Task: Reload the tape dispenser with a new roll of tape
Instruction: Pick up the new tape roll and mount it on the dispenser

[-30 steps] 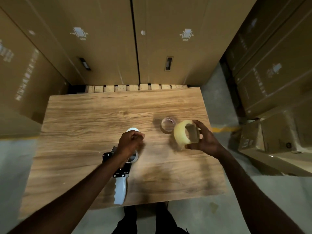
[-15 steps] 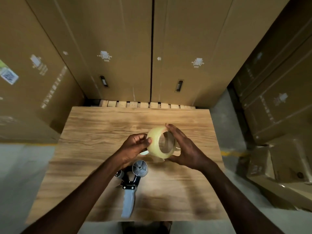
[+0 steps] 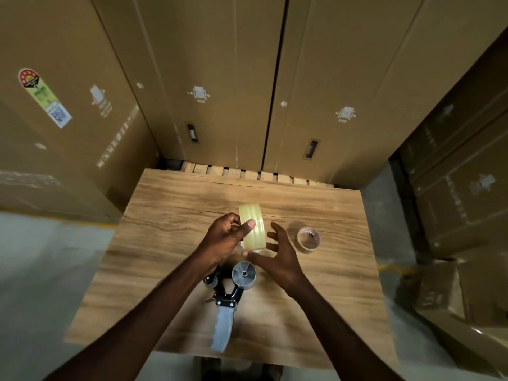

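Note:
A new yellowish roll of tape (image 3: pixel 253 226) is held edge-on above the wooden table (image 3: pixel 165 243). My left hand (image 3: pixel 226 237) grips it, thumb across its outer face. My right hand (image 3: pixel 277 257) is just right of the roll with fingers spread, its thumb touching the roll's lower edge. Below the hands the tape dispenser (image 3: pixel 229 295) lies flat, its grey hub (image 3: pixel 243 274) bare and its pale handle pointing toward me. An empty cardboard core (image 3: pixel 308 239) lies on the table to the right.
Tall cardboard boxes (image 3: pixel 220 78) wall in the table at the back and left. More boxes (image 3: pixel 461 188) stand at the right. A wooden pallet edge (image 3: pixel 247 173) shows behind the table. Grey floor lies on both sides.
The right hand brought the new roll in from the right and the left hand took hold of it. The roll turned edge-on, and the right hand's fingers opened off it. The camera tilted up.

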The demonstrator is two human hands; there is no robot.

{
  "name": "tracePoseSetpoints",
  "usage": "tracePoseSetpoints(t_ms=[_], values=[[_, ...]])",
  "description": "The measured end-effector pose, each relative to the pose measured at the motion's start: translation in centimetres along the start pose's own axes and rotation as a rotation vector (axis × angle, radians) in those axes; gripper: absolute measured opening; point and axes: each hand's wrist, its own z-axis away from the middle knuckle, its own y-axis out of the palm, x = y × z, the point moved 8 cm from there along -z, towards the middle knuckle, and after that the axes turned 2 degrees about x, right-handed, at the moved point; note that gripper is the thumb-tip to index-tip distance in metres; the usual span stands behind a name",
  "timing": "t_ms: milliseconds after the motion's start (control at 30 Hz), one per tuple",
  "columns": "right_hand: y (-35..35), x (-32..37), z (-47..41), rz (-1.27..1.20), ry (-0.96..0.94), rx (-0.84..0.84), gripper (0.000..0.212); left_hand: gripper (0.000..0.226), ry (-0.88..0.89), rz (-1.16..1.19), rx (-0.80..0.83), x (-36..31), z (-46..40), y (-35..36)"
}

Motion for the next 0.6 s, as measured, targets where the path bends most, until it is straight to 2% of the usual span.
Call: tracePoseSetpoints(t_ms=[67,267,400,600], values=[[0.5,-0.4,0.0,0.034,0.004,0.003,0.105,0.038,-0.005,0.011,-0.013,-0.1,0.0,-0.6],[0.7,-2.1,-0.3,0.016,0.112,0.013,0.061,0.038,0.011,0.053,-0.061,0.0,0.0,-1.7],[0.7,-2.4,-0.1,0.031,0.102,0.058,0.035,0.038,-0.005,0.050,-0.077,0.4,0.0,-2.2],[0.9,-2.6,-0.7,0.128,0.062,0.121,0.038,0.032,-0.055,0.125,-0.105,1.4,-0.1,-2.3]])
